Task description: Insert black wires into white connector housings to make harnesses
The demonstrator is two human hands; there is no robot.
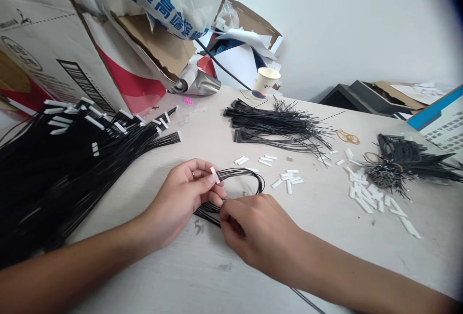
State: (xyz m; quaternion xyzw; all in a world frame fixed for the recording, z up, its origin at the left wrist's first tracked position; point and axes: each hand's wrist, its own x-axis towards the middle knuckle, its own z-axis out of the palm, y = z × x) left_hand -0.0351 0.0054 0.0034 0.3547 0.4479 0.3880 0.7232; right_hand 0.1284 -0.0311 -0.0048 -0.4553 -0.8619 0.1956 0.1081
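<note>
My left hand (pixel 179 203) pinches a small white plastic connector (pixel 215 175) between thumb and forefinger, and black wires run from it. These thin black wires (pixel 240 175) form a loop over the pale table (pixel 144 275). My right hand (pixel 253 232) closes on the lower strands of the same bundle (pixel 208 212), close to my left hand's fingers. Part of the bundle is hidden under my fingers. A few loose white connectors (pixel 285 179) lie just beyond my right hand.
A large heap of black wires with white connectors (pixel 72 159) lies at the left. Further black wire bundles (pixel 278 126) (pixel 401 159), scattered white connectors (pixel 369 193), rubber bands (pixel 347 136), a paper cup (pixel 265 82) and a cardboard box (pixel 54 39) surround the work area.
</note>
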